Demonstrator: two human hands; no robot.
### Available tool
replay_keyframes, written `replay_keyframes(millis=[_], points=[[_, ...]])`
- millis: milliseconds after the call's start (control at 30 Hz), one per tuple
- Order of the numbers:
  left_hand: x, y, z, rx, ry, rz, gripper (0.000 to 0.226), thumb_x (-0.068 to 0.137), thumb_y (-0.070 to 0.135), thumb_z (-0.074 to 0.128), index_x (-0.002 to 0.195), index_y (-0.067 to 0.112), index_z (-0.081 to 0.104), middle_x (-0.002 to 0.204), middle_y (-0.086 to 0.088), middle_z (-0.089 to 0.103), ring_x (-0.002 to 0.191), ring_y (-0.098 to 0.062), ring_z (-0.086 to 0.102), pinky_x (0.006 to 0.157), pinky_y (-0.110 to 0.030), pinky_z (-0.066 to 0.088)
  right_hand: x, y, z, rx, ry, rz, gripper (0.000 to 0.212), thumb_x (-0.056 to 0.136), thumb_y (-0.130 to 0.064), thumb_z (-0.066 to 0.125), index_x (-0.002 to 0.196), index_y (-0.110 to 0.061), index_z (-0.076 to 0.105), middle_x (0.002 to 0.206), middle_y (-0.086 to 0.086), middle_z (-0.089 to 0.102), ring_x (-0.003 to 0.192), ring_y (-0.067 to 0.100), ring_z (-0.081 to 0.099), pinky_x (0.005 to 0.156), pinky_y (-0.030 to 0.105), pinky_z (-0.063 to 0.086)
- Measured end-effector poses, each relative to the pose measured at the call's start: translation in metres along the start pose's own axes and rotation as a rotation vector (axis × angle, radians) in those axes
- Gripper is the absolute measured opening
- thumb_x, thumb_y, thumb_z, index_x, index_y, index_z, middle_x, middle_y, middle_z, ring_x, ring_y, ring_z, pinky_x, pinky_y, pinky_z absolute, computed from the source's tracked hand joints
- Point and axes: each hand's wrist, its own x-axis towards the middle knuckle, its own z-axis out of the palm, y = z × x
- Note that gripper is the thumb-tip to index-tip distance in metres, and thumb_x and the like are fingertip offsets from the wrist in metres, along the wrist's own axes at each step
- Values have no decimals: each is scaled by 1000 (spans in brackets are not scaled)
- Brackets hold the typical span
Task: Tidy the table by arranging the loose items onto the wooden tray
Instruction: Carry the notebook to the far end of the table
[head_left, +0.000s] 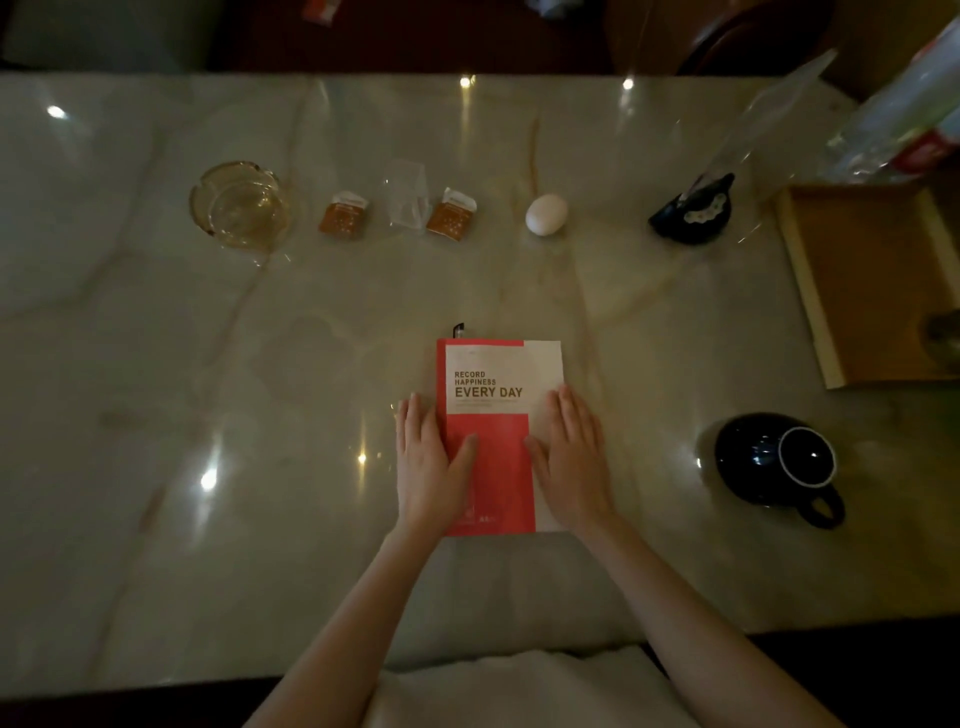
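Note:
A red and white notebook (498, 374) lies flat on the marble table (208, 364) in front of me, a black pen tip (459, 329) poking out at its top left. My left hand (428, 462) rests flat on its left edge, thumb on the red cover. My right hand (571, 457) lies flat on its right side. The wooden tray (872, 280) sits at the right edge of the table. Along the back stand a glass ashtray (236, 208), two orange sachets (344, 215) (451, 214), a clear small cup (408, 200) and a white egg (545, 214).
A dark mug (774, 462) lies on its side at the right front. A small dark dish (691, 208) holds a clear plastic sleeve behind the egg. Crumpled plastic packaging (904, 130) overhangs the tray's far end. A white cloth covers my lap below the table edge.

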Motion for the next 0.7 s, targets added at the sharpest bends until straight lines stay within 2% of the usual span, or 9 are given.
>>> replay_keyframes(millis=[33, 100, 200, 267, 333, 433, 500, 600, 700], points=[[1, 6, -3, -102, 11, -54, 56, 89, 30, 51, 136, 6, 35, 151, -6, 23, 140, -19, 14, 113, -36, 19, 0, 1, -1, 9, 8, -9, 80, 81, -53, 9, 146, -6, 13, 157, 10, 12, 145, 24, 11, 117, 33, 4], [0, 12, -9, -325, 2, -133, 42, 85, 21, 57, 125, 14, 44, 131, -5, 48, 119, -20, 47, 95, -35, 42, 1, 4, -5, 10, 4, -23, 72, 89, -50, 19, 146, -6, 15, 157, 10, 13, 144, 24, 12, 117, 33, 7], [-3, 15, -12, -613, -114, -208, 37, 83, 16, 60, 113, 26, 42, 109, -8, 63, 90, -22, 66, 76, -42, 56, 0, 8, -10, -2, -20, -49, 77, 86, -54, 15, 146, -7, 14, 157, 9, 14, 144, 23, 11, 117, 33, 7], [-3, 16, -10, -636, -164, -228, 40, 83, 17, 62, 114, 30, 39, 105, -8, 65, 85, -24, 68, 70, -42, 58, 1, 7, -12, 26, -22, -54, 76, 85, -52, 20, 145, -6, 18, 156, 10, 17, 144, 24, 14, 116, 33, 9], [-3, 19, -10, -629, -140, -225, 40, 85, 14, 60, 116, 29, 39, 103, -8, 65, 82, -23, 68, 65, -37, 58, 2, 6, -16, 79, -3, -66, 68, 88, -43, 33, 143, -4, 26, 153, 12, 24, 142, 26, 20, 115, 32, 13], [0, 20, -21, -745, -156, -253, 39, 86, 8, 59, 116, 25, 41, 96, -9, 67, 75, -21, 69, 57, -31, 56, 7, 0, -25, 185, 41, -51, 51, 91, -19, 50, 137, -1, 37, 147, 13, 35, 137, 26, 29, 112, 29, 21], [4, 17, -34, -833, -218, -255, 41, 84, 7, 61, 118, 22, 43, 96, -12, 68, 75, -24, 69, 58, -33, 56, 12, -7, -29, 247, 96, -41, 45, 87, -6, 53, 131, 0, 45, 139, 16, 43, 130, 27, 38, 106, 23, 26], [15, 7, -61, -907, -262, -238, 45, 82, 5, 62, 121, 18, 44, 103, -17, 66, 82, -30, 68, 64, -39, 58, 19, -30, -34, 457, 123, 15, 43, 84, 0, 55, 127, -2, 48, 130, 13, 48, 119, 22, 47, 93, 12, 29], [26, -8, -97, -948, -268, -224, 46, 81, 5, 62, 122, 15, 43, 105, -21, 64, 83, -33, 66, 68, -40, 59, 24, -68, -39, 786, 52, 180, 45, 87, -5, 55, 130, -8, 42, 117, 2, 53, 104, 11, 51, 85, 19, 36]])
